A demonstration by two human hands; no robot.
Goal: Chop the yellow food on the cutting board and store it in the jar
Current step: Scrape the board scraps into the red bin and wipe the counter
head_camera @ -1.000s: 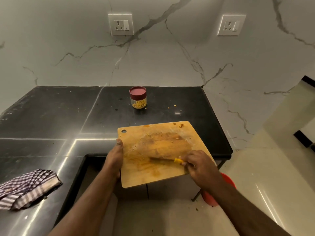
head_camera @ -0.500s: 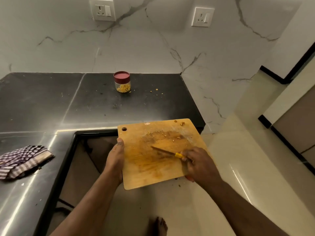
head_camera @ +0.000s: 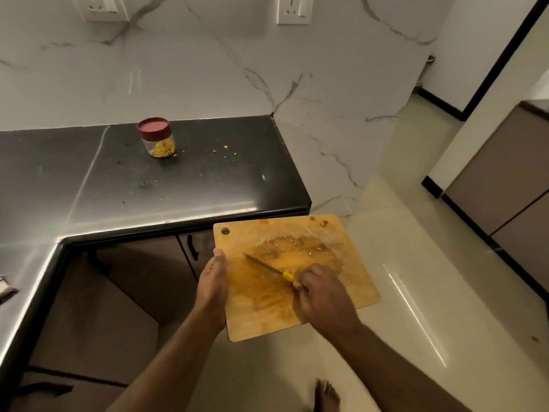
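Left hand: the left hand (head_camera: 213,288) grips the left edge of the board (head_camera: 350,281), thumb on top; the fingers are hidden beneath the wood.
Right hand: the right hand (head_camera: 322,295) is curled round the yellow handle of the knife (head_camera: 269,266); the palm covers most of the handle, so only a short yellow stub shows.
Knife: the blade lies low over the board and points up-left; whether its edge touches the wood is hard to tell.
Board: held in the air, off the counter (head_camera: 89,185), over the floor (head_camera: 416,292), with its far edge near the counter's front edge. A hole sits in its upper left corner.
Food: yellow food (head_camera: 162,149) fills the bottom of the jar (head_camera: 157,137). Only small scraps (head_camera: 309,246) and an orange stain lie on the board; one bit sits at its far right corner.
Jar: upright on the counter near the wall, well apart from the board, red lid on. No label can be made out.
Crumbs: a few crumbs (head_camera: 225,147) lie on the counter right of the jar.
Cut off: a cloth (head_camera: 6,289) at the left edge shows only a corner; two sockets (head_camera: 292,9) at the top are cropped; a bare foot (head_camera: 326,395) is cut by the bottom edge.
Writing: none can be read anywhere.
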